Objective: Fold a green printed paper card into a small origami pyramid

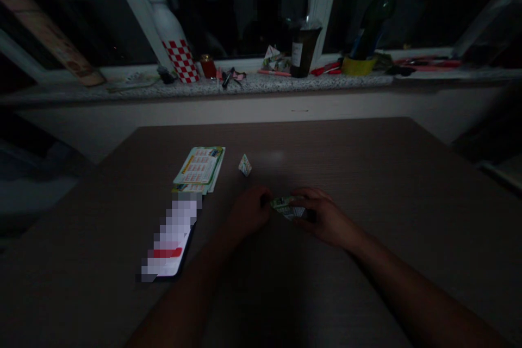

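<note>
Both my hands meet over the middle of a dark wooden table (367, 174). My left hand (248, 212) and my right hand (324, 217) are closed in pinches on a small piece of printed paper (287, 206) held between them, low on the tabletop. A small folded paper shape (244, 165) stands on the table just beyond my hands. To the left lies a stack of printed paper sheets (199, 168), and nearer me a phone (171, 242) with a lit screen.
A stone window ledge (253, 86) runs along the back with a red-and-white checked bottle (173, 38), a dark jar (304, 46), a green bottle (377, 11) in a yellow tape roll, a small red can (207, 65) and scattered small items. The room is dim.
</note>
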Available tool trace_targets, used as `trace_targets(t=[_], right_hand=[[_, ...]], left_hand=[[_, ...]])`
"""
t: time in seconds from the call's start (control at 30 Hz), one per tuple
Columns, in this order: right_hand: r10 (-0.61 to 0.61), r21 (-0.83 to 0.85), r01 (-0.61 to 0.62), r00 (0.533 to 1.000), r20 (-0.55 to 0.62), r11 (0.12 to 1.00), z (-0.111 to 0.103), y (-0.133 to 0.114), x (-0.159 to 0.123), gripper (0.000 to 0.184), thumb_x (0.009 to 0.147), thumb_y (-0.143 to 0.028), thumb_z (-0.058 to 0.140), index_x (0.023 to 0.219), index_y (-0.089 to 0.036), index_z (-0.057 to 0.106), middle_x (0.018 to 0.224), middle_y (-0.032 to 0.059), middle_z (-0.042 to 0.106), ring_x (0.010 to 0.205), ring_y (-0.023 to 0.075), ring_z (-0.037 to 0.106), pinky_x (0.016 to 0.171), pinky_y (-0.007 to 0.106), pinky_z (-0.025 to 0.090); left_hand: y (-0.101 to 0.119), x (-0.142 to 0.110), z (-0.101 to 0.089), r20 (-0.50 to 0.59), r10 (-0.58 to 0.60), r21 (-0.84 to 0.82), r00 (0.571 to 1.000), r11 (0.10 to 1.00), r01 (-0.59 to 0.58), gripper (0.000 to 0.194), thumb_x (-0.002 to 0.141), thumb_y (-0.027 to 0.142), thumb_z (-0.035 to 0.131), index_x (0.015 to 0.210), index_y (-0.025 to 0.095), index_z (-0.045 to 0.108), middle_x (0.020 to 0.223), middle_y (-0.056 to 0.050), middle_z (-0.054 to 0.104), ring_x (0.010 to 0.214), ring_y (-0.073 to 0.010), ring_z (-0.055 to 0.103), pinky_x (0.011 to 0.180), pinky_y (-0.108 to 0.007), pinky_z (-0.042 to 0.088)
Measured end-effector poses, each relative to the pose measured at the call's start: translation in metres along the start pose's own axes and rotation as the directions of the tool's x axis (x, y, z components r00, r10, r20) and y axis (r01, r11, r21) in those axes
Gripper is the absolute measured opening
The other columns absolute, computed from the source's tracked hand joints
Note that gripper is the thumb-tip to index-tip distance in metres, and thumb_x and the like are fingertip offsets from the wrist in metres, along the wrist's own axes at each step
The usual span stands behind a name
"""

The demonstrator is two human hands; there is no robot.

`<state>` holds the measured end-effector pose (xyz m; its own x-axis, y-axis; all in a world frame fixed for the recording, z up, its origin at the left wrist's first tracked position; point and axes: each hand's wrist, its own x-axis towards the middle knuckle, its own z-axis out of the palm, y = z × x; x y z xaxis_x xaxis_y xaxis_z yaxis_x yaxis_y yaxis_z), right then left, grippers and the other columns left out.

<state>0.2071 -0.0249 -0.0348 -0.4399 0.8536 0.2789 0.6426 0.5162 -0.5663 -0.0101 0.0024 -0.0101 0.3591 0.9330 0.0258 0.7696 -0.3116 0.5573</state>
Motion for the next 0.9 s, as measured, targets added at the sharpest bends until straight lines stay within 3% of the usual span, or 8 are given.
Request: trace_targets(t=[0.27, 0.57, 0.7, 0.8, 0.9], right_hand=[[-0.039, 0.045, 0.039, 0.999, 0.001, 0.998, -0.003, -0.001, 0.002, 0.043, 0.078, -0.023, 0.067, 0.12, -0.026, 0.061, 0.122, 0.0074, 0.061, 0.114, 0.024, 0.055, 0.1, 0.043, 0.042], [0.004, 0.023, -0.002, 0.996, -0.086, 1.0, -0.004, 0.006, 0.0, 0.044, 0.074, -0.018, 0.068, 0.118, -0.023, 0.062, 0.123, 0.0081, 0.061, 0.113, 0.024, 0.056, 0.099, 0.043, 0.043], [0.029, 0.02, -0.027, 0.995, -0.094, 0.999, -0.008, 0.006, 0.003, 0.035, 0.077, -0.017, 0.064, 0.111, -0.021, 0.065, 0.114, 0.0083, 0.065, 0.106, 0.0233, 0.059, 0.095, 0.041, 0.046], [0.042, 0.001, -0.042, 0.993, -0.115, 0.999, -0.008, 0.006, 0.005, 0.025, 0.079, -0.018, 0.063, 0.102, -0.021, 0.069, 0.105, 0.0078, 0.068, 0.099, 0.0229, 0.061, 0.091, 0.04, 0.047], [0.044, -0.018, -0.047, 0.989, -0.14, 0.999, -0.007, 0.006, 0.007, 0.015, 0.081, -0.017, 0.061, 0.092, -0.021, 0.07, 0.094, 0.0065, 0.07, 0.09, 0.0216, 0.063, 0.084, 0.037, 0.048]], left_hand=[[0.008, -0.007, 0.004, -0.02, 0.167, 0.06, 0.986, 0.984, -0.165, 0.014, 0.078, 0.018, 0.054, 0.091, 0.017, 0.061, 0.093, -0.005, 0.06, 0.092, -0.0187, 0.056, 0.083, -0.031, 0.044], [0.012, -0.011, 0.002, 0.011, 0.152, 0.159, 0.988, 0.976, -0.152, 0.014, 0.083, 0.021, 0.05, 0.09, 0.018, 0.061, 0.091, -0.006, 0.064, 0.089, -0.0198, 0.058, 0.083, -0.032, 0.043], [0.019, -0.016, 0.002, 0.099, 0.169, 0.128, 0.981, 0.975, -0.181, 0.018, 0.086, 0.024, 0.046, 0.095, 0.019, 0.061, 0.087, -0.004, 0.066, 0.081, -0.0184, 0.061, 0.074, -0.03, 0.044], [0.022, -0.02, 0.004, 0.2, 0.233, 0.046, 0.952, 0.968, -0.246, 0.02, 0.086, 0.023, 0.047, 0.1, 0.021, 0.061, 0.083, -0.002, 0.067, 0.072, -0.0164, 0.061, 0.067, -0.027, 0.044], [0.022, -0.021, 0.004, 0.149, 0.311, 0.012, 0.939, 0.949, -0.316, 0.018, 0.083, 0.021, 0.051, 0.098, 0.02, 0.061, 0.088, -0.003, 0.067, 0.08, -0.0173, 0.061, 0.074, -0.028, 0.046]])
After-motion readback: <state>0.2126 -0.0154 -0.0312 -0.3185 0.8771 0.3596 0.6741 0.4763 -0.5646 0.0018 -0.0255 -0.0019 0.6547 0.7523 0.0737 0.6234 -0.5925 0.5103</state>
